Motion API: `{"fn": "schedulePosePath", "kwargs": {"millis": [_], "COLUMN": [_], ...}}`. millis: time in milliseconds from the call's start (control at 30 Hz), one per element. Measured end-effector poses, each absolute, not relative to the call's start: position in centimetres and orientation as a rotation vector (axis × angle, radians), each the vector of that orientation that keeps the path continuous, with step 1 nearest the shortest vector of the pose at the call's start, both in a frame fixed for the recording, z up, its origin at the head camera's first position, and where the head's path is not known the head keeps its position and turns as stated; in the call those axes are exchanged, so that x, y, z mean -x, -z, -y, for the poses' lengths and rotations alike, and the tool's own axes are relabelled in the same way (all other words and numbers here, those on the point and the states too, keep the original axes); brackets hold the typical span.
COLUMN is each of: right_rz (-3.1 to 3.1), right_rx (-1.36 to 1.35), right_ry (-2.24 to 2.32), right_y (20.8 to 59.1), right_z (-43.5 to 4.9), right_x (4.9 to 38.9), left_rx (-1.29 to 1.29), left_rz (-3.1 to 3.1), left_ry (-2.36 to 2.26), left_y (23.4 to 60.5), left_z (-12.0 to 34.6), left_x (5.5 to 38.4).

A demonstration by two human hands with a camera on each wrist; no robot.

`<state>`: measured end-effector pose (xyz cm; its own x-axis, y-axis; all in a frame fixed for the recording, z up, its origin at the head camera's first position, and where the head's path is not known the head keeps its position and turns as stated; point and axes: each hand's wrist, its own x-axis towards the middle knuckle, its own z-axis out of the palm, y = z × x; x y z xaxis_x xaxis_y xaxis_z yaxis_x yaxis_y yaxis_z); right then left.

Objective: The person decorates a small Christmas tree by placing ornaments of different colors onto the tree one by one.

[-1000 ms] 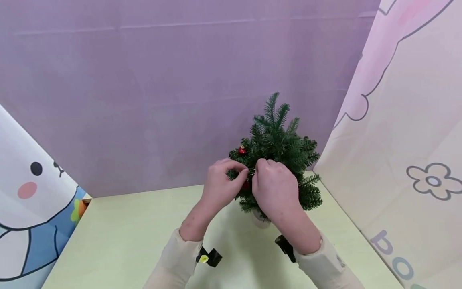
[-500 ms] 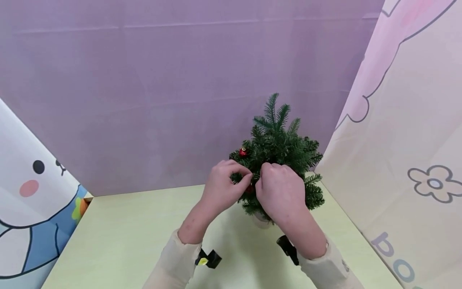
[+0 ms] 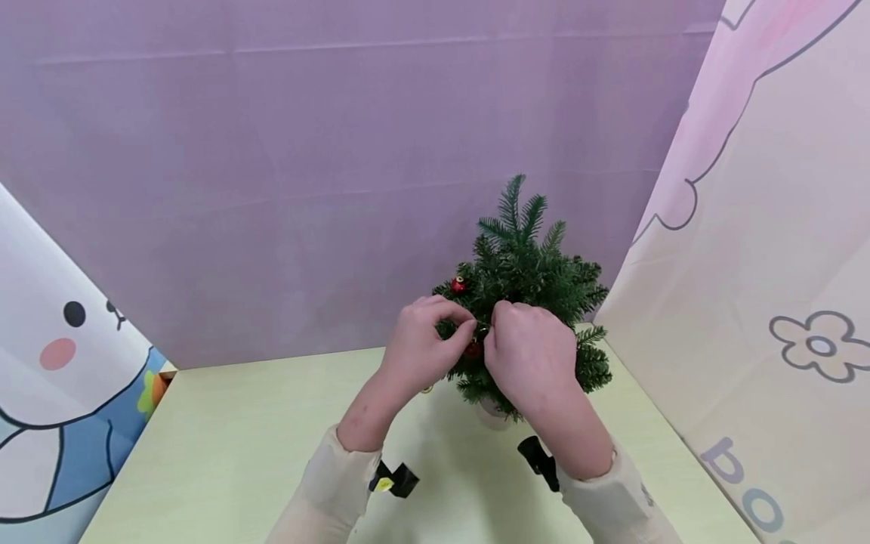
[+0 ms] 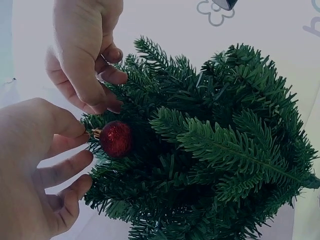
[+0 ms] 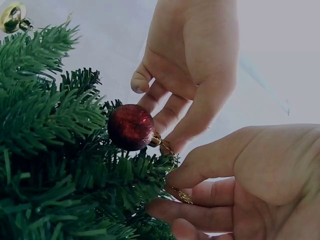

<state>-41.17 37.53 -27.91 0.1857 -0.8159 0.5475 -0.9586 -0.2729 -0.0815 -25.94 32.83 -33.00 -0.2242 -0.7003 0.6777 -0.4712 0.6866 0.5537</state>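
A small artificial Christmas tree (image 3: 523, 264) stands in a pale pot (image 3: 495, 414). At its left front hangs a glittery red bauble (image 4: 116, 139) with a gold cap (image 5: 156, 140) and a gold cord (image 5: 182, 195). My left hand (image 3: 424, 340) pinches the cord close to the cap between thumb and forefinger. Opposite it, my right hand (image 3: 530, 351) pinches the cord's trailing part between thumb and fingers, by a branch tip. In the head view the hands partly hide the bauble and lower branches.
Another red bauble (image 3: 458, 285) hangs higher on the tree's left side. A gold bauble (image 5: 12, 17) shows in the right wrist view's corner. A pale table (image 3: 258, 438) lies beneath, with a purple backdrop (image 3: 306, 189) behind and printed cloth panels (image 3: 761, 264) at the sides.
Both hands shift slightly right and lower in the head view, then rise a little, staying close together at the cord. A bit of gold now shows below my left hand.
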Motion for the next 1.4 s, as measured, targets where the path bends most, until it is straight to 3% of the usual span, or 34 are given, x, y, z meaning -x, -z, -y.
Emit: {"fn": "schedulePosePath", "kwargs": {"millis": [433, 700, 1067, 1400], "right_rz": [1.674, 1.671, 1.610, 1.430], "right_rx": [-2.174, -2.197, -2.218, -2.173], "right_ry": [-0.743, -0.724, -0.794, -0.971], "right_y": [27.9, 28.0, 27.9, 26.6], "right_z": [-37.0, -36.9, -37.7, -39.0], "right_x": [41.1, 40.9, 41.9, 44.9], "left_rx": [-1.126, -1.228, -1.225, -1.118], "left_rz": [1.824, 1.887, 1.869, 1.732], "left_ry": [0.537, 0.343, 0.368, 0.471], "left_y": [32.1, 33.6, 34.9, 36.3], "left_z": [-32.8, -33.6, -34.3, -34.9], "left_x": [26.2, 26.2, 26.1, 24.7]}}
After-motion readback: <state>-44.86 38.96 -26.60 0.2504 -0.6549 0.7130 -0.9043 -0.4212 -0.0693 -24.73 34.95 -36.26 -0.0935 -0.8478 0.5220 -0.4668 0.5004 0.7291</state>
